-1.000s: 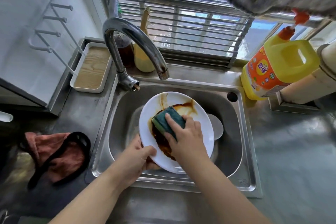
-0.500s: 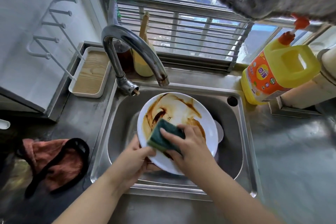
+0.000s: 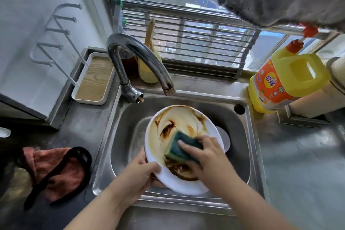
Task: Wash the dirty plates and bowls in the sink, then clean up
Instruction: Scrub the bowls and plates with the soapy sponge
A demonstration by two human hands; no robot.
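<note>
A white plate (image 3: pixel 179 117) smeared with brown sauce is held tilted over the steel sink (image 3: pixel 244 136). My left hand (image 3: pixel 141 173) grips the plate's lower left rim. My right hand (image 3: pixel 211 155) presses a green sponge (image 3: pixel 182 141) on the plate's middle, just above a thick patch of sauce near the lower rim. Behind the plate's right edge, part of another white dish (image 3: pixel 225 139) shows in the sink bottom; the rest of it is hidden.
The curved tap (image 3: pixel 138 56) arches over the sink's back left. A yellow detergent jug (image 3: pixel 287 82) stands at the back right. A white tray (image 3: pixel 95 78) sits left of the tap, and a reddish cloth with a black strap (image 3: pixel 54 172) lies on the left counter.
My right hand has swept the sponge down and around the plate, and the sauce is now spread in thin brown swirls over its upper half. My left hand has kept its grip.
</note>
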